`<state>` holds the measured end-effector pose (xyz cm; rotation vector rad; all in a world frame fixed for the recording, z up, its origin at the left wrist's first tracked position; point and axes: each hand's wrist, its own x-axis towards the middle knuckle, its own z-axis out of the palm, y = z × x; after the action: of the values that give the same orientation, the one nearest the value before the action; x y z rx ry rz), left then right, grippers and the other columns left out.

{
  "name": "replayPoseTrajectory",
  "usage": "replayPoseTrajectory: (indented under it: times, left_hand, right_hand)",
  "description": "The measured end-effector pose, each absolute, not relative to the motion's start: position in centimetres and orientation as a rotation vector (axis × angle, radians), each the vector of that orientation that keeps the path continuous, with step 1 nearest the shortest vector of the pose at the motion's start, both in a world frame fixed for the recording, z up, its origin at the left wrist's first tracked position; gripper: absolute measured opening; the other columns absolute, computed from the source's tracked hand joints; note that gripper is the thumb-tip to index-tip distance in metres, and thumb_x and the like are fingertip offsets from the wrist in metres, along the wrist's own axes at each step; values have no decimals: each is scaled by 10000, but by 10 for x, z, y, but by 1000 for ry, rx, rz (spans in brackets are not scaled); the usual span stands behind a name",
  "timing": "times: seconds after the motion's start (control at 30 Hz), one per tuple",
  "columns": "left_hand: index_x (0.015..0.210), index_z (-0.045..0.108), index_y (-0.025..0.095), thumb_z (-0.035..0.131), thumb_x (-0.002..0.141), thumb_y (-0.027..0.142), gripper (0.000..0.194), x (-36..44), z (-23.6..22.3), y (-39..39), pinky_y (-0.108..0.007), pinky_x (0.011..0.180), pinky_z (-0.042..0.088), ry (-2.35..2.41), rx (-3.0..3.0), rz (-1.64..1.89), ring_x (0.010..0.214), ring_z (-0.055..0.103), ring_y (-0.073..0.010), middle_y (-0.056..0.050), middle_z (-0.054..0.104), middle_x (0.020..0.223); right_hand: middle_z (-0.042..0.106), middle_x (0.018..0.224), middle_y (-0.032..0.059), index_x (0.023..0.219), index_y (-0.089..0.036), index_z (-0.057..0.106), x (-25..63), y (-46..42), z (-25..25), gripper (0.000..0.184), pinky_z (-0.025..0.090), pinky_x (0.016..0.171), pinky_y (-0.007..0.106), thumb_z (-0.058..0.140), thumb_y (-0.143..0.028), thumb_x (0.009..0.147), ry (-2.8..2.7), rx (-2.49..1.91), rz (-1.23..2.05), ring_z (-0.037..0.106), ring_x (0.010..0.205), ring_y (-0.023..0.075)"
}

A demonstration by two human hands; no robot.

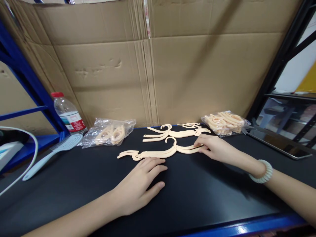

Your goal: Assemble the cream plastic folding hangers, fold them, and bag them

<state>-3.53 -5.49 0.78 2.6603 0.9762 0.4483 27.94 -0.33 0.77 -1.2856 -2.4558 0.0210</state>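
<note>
A cream folding clothes hanger (158, 154) lies on the black tabletop, its hook toward the back and its arms spread sideways. My right hand (212, 146) pinches the right arm of this hanger between thumb and fingers. Just in front of the hanger's left arm, my left hand (138, 186) rests palm down with its fingers stretched out, holding nothing. Behind the pinched hanger lies another cream hanger (181, 133), or several close together, partly folded. Smaller cream pieces (190, 125) lie farther back by the cardboard.
A clear bag of hangers (111, 133) is at the back left, and a fuller bag (225, 122) at the back right. A red-capped bottle (70, 115), a pale blue hairbrush (55, 153) and a phone or tablet (278, 141) flank them. Cardboard (197, 72) walls the back.
</note>
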Motion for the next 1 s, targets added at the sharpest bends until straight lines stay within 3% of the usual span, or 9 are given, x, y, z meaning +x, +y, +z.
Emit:
replayPoseTrajectory:
  times: [0.2,0.43,1.0]
  left_hand:
    - [1242,567,263,513,905,275,341,-35,9,-54,-473,1046,406,972,2681,472,1243,481,-291,-84,524,1348]
    - [1235,544,259,491,918,233,323,-34,9,-56,-409,1051,421,841,2748,440,1240,483,-235,-60,524,1347]
    - [1240,542,238,465,928,215,322,-33,16,-55,-392,1073,396,692,2774,261,1252,456,-223,-56,531,1340]
  right_hand:
    - [610,944,60,928,-180,600,270,-13,7,176,465,714,295,513,-76,817,-2393,-1289,-16,593,807,177]
    - [598,912,11,939,-210,577,251,-35,13,135,434,726,261,492,-126,878,-2670,-1012,246,564,794,140]
    - [582,866,14,976,-208,595,260,-25,13,114,410,687,266,548,-222,872,-2596,-1137,332,535,753,143]
